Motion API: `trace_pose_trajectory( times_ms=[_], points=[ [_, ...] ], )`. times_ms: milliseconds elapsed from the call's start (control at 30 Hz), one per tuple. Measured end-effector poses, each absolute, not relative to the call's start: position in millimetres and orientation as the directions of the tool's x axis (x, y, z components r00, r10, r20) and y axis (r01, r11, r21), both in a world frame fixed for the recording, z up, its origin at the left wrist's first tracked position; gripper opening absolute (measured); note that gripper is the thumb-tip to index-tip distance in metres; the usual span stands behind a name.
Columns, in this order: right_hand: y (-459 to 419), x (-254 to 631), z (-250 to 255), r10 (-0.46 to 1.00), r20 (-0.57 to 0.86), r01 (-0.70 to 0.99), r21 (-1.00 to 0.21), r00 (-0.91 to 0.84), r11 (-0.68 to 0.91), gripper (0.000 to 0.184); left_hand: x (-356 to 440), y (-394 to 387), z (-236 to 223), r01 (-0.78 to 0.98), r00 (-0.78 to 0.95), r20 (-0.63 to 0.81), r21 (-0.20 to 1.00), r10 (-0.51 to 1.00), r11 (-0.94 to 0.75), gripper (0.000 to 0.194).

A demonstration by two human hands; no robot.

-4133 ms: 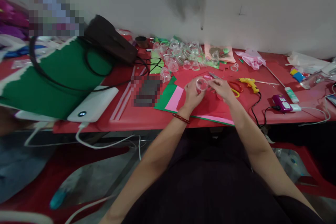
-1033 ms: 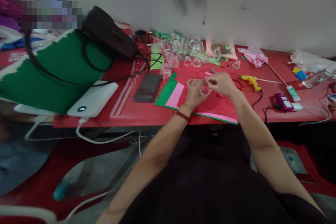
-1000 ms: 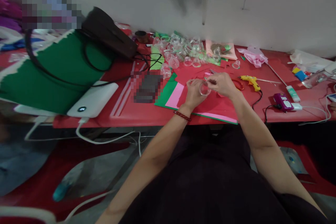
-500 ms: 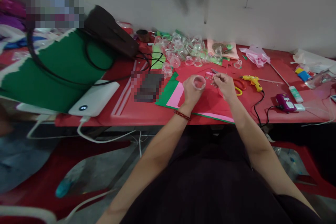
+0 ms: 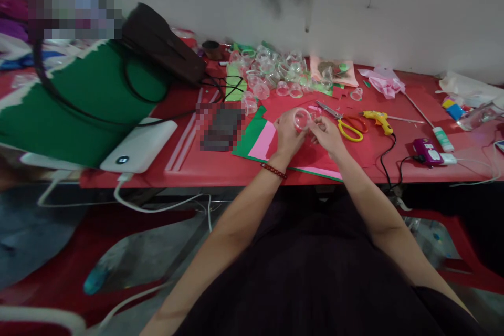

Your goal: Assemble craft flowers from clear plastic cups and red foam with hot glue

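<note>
My left hand is wrapped round a small clear plastic cup, its round mouth tilted towards me. At the cup's right side, my right hand has its thumb and fingers pinched together and touching the rim. Whatever lies between those fingertips is too small to make out. Scissors with red and yellow handles lie just right of my right hand. Beneath both hands are sheets of red paper, with pink paper and green paper showing at the left.
Many clear cups are heaped by the wall. A yellow glue gun, purple adapter and glue bottle lie right. Leftwards are a blurred dark phone, white power bank, brown bag and green board.
My right hand has moved left and down to the cup's rim, uncovering the scissors' handles. My left hand and the cup have shifted slightly right and up.
</note>
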State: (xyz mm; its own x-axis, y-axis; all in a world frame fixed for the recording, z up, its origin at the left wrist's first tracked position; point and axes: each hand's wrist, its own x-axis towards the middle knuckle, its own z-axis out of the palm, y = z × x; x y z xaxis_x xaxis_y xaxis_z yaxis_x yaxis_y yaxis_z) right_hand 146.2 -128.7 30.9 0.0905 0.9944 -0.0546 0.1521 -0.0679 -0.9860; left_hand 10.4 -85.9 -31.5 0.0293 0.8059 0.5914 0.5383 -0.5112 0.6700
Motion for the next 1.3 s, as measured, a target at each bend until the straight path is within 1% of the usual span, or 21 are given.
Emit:
trace_pose_trajectory(
  times_ms=[133,233,367,433,467,533,667,733,800,867,933,1033,1133,1200,1300],
  points=[
    [-138,137,33,0.988,-0.124,0.073,-0.989,0.093,-0.131,0.03,11,-92,-26,0.634,-0.002,0.601,0.619,0.799,-0.464,0.025],
    [-141,136,35,0.984,-0.161,0.03,-0.986,0.07,-0.164,0.031,13,-95,-21,0.673,-0.015,0.59,0.603,0.807,-0.428,0.018],
    [-140,137,34,0.987,-0.158,0.009,-0.987,0.028,-0.159,0.032,15,-96,-16,0.685,-0.022,0.561,0.612,0.828,-0.396,0.022],
    [-139,136,33,0.988,-0.154,0.03,-0.988,0.02,-0.154,0.033,15,-96,-15,0.683,-0.02,0.555,0.615,0.832,-0.394,0.024],
    [-138,136,33,0.989,-0.147,0.06,-0.987,0.025,-0.148,0.033,16,-96,-15,0.682,-0.022,0.554,0.617,0.832,-0.393,0.023],
    [-137,136,31,0.993,-0.105,0.173,-0.979,0.044,-0.111,0.032,16,-97,-15,0.681,-0.033,0.55,0.623,0.835,-0.384,0.021],
    [-135,141,28,0.997,0.072,0.457,-0.888,0.032,0.049,0.028,15,-97,-15,0.69,-0.036,0.525,0.629,0.851,-0.359,0.018],
    [-134,146,26,0.992,0.123,0.518,-0.85,0.015,0.097,0.024,15,-97,-16,0.695,-0.019,0.511,0.625,0.859,-0.356,0.02],
    [-133,149,25,0.99,0.138,0.529,-0.841,0.008,0.113,0.021,14,-96,-16,0.698,-0.004,0.501,0.621,0.865,-0.357,0.022],
    [-132,151,25,0.992,0.124,0.499,-0.86,0.005,0.105,0.021,14,-96,-17,0.692,0.011,0.495,0.624,0.869,-0.364,0.024],
    [-131,151,27,0.997,0.073,0.426,-0.903,0.016,0.059,0.022,14,-95,-17,0.677,0.024,0.492,0.632,0.87,-0.376,0.025],
    [-132,149,32,0.999,-0.036,0.258,-0.965,0.034,-0.044,0.024,14,-96,-16,0.658,0.039,0.483,0.646,0.875,-0.386,0.026],
    [-134,146,38,0.99,-0.113,0.103,-0.987,0.085,-0.122,0.027,15,-97,-13,0.649,0.05,0.465,0.657,0.884,-0.382,0.025],
    [-135,144,41,0.98,-0.132,0.039,-0.99,0.147,-0.139,0.031,15,-98,-11,0.645,0.057,0.458,0.662,0.887,-0.383,0.023],
    [-134,143,42,0.972,-0.12,0.01,-0.992,0.202,-0.125,0.034,16,-100,-9,0.634,0.063,0.457,0.668,0.887,-0.389,0.021]
  ],
)
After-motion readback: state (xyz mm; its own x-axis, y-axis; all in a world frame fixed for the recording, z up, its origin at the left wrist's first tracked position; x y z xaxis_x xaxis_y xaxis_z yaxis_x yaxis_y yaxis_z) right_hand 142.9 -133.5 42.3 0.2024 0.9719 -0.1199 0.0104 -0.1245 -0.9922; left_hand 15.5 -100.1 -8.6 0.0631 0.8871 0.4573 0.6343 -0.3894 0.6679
